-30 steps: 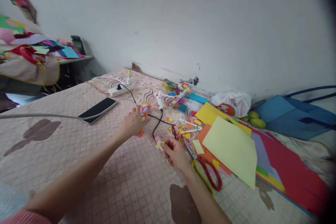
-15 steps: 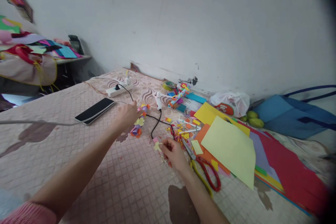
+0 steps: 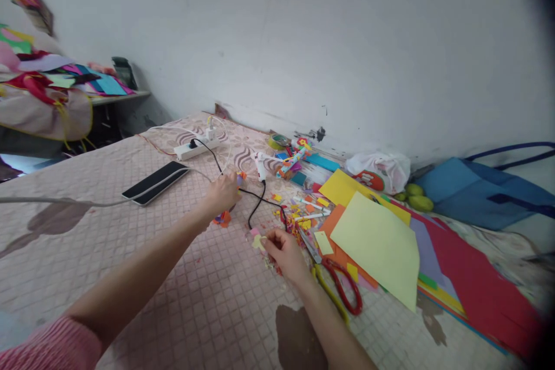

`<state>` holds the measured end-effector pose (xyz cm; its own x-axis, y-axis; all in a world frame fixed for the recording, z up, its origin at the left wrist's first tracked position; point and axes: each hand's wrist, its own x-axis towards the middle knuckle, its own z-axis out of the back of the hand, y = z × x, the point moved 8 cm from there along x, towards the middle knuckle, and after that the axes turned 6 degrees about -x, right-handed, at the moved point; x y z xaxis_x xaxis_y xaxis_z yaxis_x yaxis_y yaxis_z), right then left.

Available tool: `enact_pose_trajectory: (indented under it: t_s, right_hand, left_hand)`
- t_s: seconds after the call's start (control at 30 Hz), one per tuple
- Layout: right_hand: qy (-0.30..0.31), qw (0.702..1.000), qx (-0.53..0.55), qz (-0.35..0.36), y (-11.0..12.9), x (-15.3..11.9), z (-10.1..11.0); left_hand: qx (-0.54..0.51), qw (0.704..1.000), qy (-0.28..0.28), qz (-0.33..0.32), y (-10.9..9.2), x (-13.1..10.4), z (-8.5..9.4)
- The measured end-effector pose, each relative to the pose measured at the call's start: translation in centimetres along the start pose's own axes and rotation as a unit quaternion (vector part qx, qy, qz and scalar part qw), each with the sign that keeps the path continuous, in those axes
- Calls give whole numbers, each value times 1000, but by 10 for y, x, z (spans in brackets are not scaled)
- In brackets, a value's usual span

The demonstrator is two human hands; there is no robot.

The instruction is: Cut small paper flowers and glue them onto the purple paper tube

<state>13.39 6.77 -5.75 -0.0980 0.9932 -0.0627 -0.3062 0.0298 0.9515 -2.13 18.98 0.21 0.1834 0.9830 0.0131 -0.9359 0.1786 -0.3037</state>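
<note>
My left hand point(image 3: 223, 192) is closed over a purple paper roll point(image 3: 241, 180) decorated with orange paper flowers. Much of the roll is hidden behind the hand; an orange flower point(image 3: 222, 219) shows at its near end. My right hand point(image 3: 284, 250) pinches a small pale yellow flower-shaped paper cutout point(image 3: 258, 242) between thumb and fingertips, low over the table. A small pink piece point(image 3: 254, 232) touches or lies behind the cutout. Beyond both hands a white glue gun point(image 3: 260, 167) stands with its black cord running between them. Scissors with red and yellow handles point(image 3: 342, 286) lie right of my right hand.
Coloured paper sheets point(image 3: 377, 243) are stacked at the right, near paper scraps point(image 3: 299, 219). A black phone-like device point(image 3: 154, 185) and a power strip point(image 3: 197, 149) with cables lie at the left. A blue bag point(image 3: 481, 191) and a white plastic bag point(image 3: 381, 169) rest by the wall.
My left hand has moved right and slightly down, from beside the purple paper roll to over it, covering most of it. My right hand stays on the yellow cutout.
</note>
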Motion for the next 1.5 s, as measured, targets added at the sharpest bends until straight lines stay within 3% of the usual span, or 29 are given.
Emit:
enact_pose_trajectory:
  t_s: [0.13,0.27,0.47,0.77,0.9,1.17,1.4,1.5]
  right_hand:
    - [0,1000,-2,-4,2,0,1]
    - [1,1000,5,1,4,0,2]
    - [5,1000,4,23,3,1,0]
    - [-6,1000,1,20,8,2,1]
    - [-6,999,10,30,16,11,3]
    - [-3,999,-14,48,21,37,-4]
    - [11,997,-39,66,32,46,-12]
    - [15,997,-43,67,36,48,-14]
  left_hand:
    - [-3,1000,23,5,12,5,-8]
    - [-19,999,44,0,19,5,-2]
    - [-113,988,97,-33,29,-14,4]
    - [-126,988,73,-44,30,-47,-9]
    - [-164,983,60,-62,31,-49,-6]
    - [-200,978,48,-33,47,-43,-2]
    - [-210,975,22,-75,40,-57,17]
    - [-188,977,-35,-95,34,-67,33]
